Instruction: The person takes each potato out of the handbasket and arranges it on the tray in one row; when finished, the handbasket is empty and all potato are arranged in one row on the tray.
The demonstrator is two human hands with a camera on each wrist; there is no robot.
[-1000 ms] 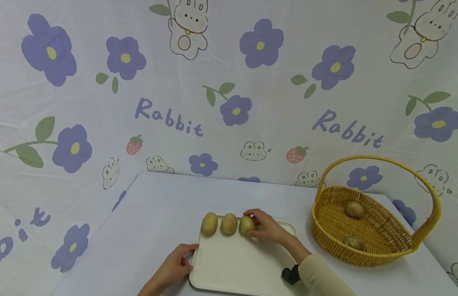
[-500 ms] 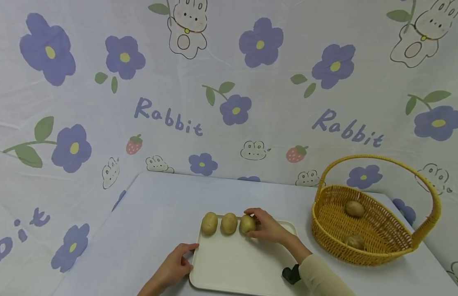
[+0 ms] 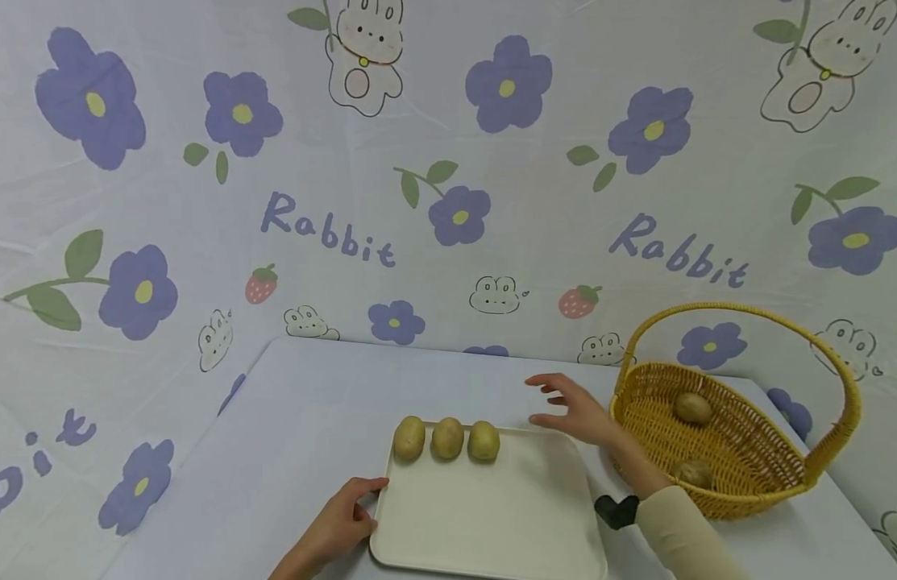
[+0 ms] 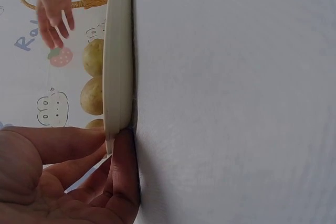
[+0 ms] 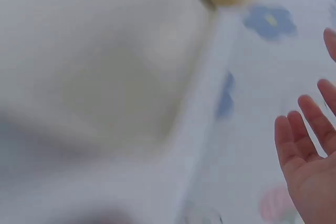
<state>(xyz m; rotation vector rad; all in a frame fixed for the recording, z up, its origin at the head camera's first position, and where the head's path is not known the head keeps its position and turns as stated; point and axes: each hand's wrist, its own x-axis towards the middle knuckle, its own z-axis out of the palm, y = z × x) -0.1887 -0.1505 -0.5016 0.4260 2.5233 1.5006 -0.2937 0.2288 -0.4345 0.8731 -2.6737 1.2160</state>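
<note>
Fingers: right hand (image 3: pixel 575 408) spread, empty | left hand (image 3: pixel 342 519) pinching smooth cream tray (image 3: pixel 492 524) rim | woven basket (image 3: pixel 738 475) beside

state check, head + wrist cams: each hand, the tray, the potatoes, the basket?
left hand: grips the tray's left edge.
right hand: open, empty, in the air between tray and basket.
tray: flat on the table, three potatoes in a row at its far edge, untouched.
basket: upright, handle up, two potatoes in the basket inside.
</note>
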